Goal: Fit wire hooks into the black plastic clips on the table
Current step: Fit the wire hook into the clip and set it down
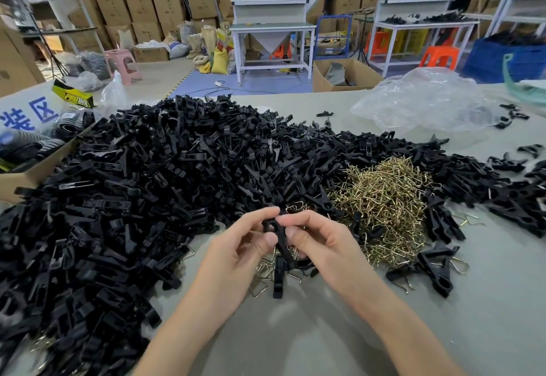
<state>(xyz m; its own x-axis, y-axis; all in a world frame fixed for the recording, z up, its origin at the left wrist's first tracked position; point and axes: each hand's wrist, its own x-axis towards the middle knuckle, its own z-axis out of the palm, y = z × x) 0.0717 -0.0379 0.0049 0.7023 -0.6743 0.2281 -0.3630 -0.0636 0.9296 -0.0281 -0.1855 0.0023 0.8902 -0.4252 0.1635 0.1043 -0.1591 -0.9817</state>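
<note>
Clip-fitting is under way: our left hand (246, 247) and right hand (320, 244) both pinch one slim black plastic clip (280, 247) in curled fingertips, just above the grey table (295, 334) and near the heap of brass-coloured wire hooks (384, 198). We cannot tell whether a hook is seated. Skewed pressure might spring the wire loose or let the clip slip.

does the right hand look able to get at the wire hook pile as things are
Likely yes, once it lets go: the right hand and left hand both pinch a black clip, but the wire hook pile lies uncovered just to its right, nothing between.
</note>
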